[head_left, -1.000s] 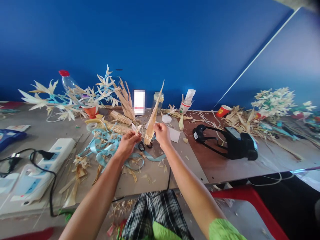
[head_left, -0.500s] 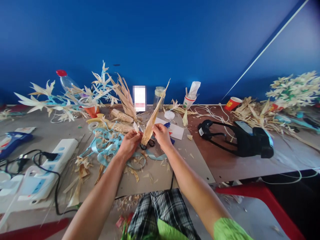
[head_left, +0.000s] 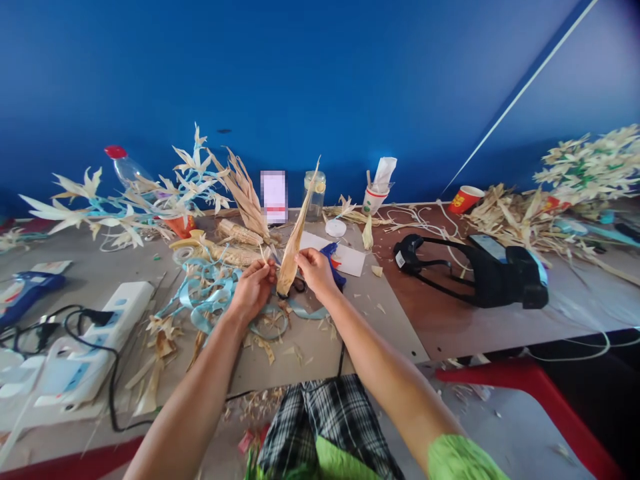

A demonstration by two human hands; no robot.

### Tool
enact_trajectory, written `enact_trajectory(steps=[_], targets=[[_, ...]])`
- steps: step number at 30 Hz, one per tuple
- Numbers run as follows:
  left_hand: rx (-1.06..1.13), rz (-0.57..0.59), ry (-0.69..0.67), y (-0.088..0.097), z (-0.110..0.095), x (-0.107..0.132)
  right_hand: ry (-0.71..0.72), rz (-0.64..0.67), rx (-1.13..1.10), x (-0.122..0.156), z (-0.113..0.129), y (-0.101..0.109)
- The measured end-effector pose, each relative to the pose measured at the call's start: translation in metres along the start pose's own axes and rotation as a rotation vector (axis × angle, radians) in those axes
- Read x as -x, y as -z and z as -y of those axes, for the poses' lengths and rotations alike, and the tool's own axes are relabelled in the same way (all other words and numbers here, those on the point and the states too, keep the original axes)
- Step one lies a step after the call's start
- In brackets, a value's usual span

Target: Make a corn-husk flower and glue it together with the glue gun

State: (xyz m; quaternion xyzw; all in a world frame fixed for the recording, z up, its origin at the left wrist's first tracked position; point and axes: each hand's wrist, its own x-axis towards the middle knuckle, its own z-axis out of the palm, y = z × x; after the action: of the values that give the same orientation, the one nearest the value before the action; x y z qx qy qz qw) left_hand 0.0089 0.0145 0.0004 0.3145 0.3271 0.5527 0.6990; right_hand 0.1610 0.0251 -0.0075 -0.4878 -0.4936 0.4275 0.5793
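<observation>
Currently, the right hand [head_left: 316, 271] holds one husk [head_left: 291, 257] near two corncobs [head_left: 241, 233].

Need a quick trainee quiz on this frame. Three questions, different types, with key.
1. True or false: the right hand holds a long dry husk.
2. Multiple choice: what is the left hand doing?
A. Lying flat on the tabletop
B. Pinching a small pale piece
C. Gripping a red paper cup
3. Fill in: as the camera sees it, the white power strip lies to the ____ of the light-blue ribbon.

Key: 1. True. 2. B. 3. Left.
</observation>
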Motion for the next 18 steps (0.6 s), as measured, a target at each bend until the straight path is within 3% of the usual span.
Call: enact_trajectory(steps=[18], targets=[[-0.198, 0.138, 0.112, -0.0035, 0.0002, 0.0072, -0.107, 0.026, -0.084, 0.0011, 0.0074, 0.0001]])
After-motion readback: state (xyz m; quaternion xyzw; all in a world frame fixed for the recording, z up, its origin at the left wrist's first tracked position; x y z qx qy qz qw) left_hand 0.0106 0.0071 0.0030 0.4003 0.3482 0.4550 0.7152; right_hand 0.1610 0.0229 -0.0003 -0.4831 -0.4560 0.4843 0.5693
